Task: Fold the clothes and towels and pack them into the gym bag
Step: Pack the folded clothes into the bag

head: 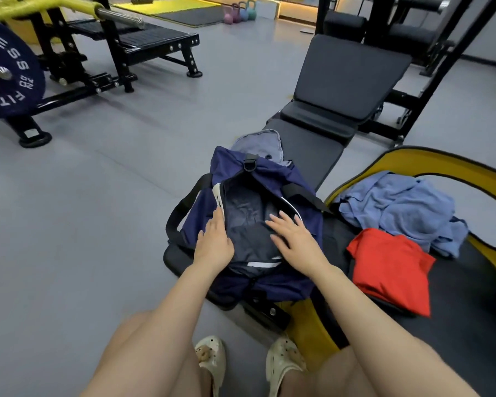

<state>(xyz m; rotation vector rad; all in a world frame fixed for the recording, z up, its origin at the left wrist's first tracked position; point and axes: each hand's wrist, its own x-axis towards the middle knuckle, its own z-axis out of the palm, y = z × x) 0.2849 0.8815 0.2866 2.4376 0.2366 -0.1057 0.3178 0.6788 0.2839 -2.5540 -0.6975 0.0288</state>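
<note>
At the far left a dark blue weight plate [7, 71] sits on a barbell whose frame stands on the grey floor [98, 210], with a black step platform [155, 41] behind it and a row of coloured kettlebells [239, 12] further back. Toward the middle, the navy gym bag [258, 224] lies unzipped on the near end of the black padded worktop [309, 147], its black strap [181, 207] looping off its left side and a grey-blue cloth [259, 146] lying against its far end. The left hand [215, 242] rests on the bag's left rim, fingers straight and close together, holding nothing. Inside the opening lies a dark folded garment [252, 222], and the right hand [295, 239] lies flat on top of it with fingers spread and straight, gripping nothing. Below, the person's bare legs and two pale clogs [212, 359] stand on the floor just before the worktop's end. To the right of the bag, a red shirt [390, 267] lies loosely spread on a black mat with a yellow border [487, 253]. Just beyond the shirt and touching it, a crumpled light blue towel [401, 207] is heaped unfolded on the same mat.
</note>
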